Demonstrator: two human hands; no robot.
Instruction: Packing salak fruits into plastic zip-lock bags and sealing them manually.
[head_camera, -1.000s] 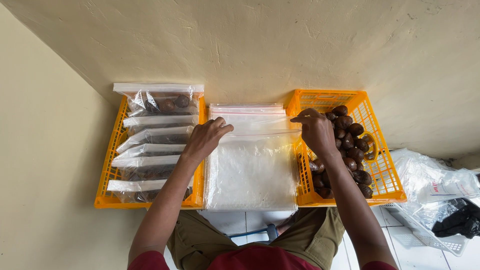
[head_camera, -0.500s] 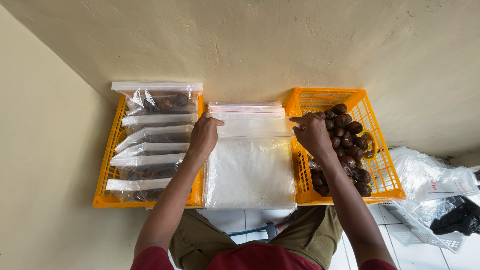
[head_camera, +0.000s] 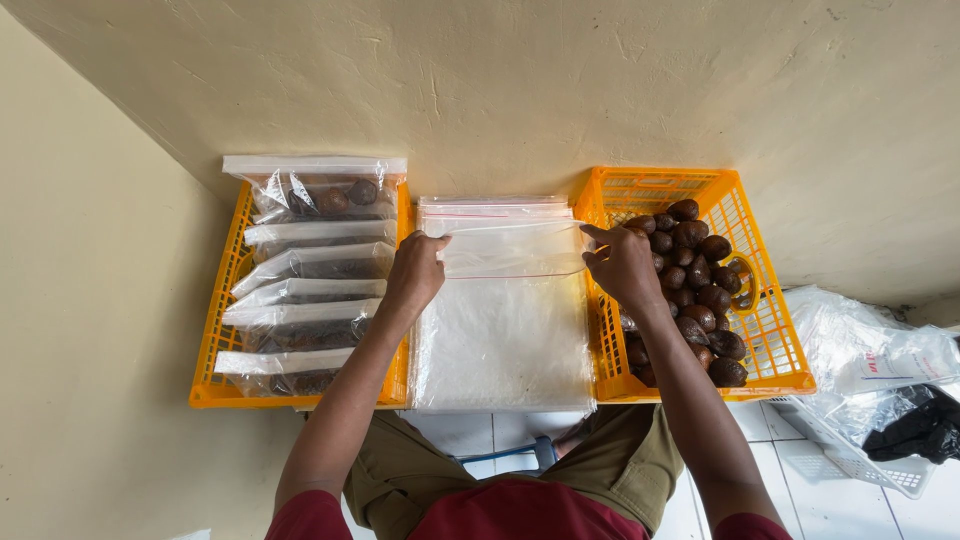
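The clear zip-top plastic bag (head_camera: 512, 250) looks thin and glossy; the orange lattice crates (head_camera: 765, 340) seem hard moulded plastic; the cream wall (head_camera: 560, 90) is rough and matt.

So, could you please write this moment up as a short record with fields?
left hand: pinches the left top corner of the top clear zip bag
right hand: pinches the bag's right top corner
bag stack: flat, between the two crates
left orange crate: packed with filled zip bags
right orange crate: holds loose brown fruits
far right: crumpled plastic on a white basket
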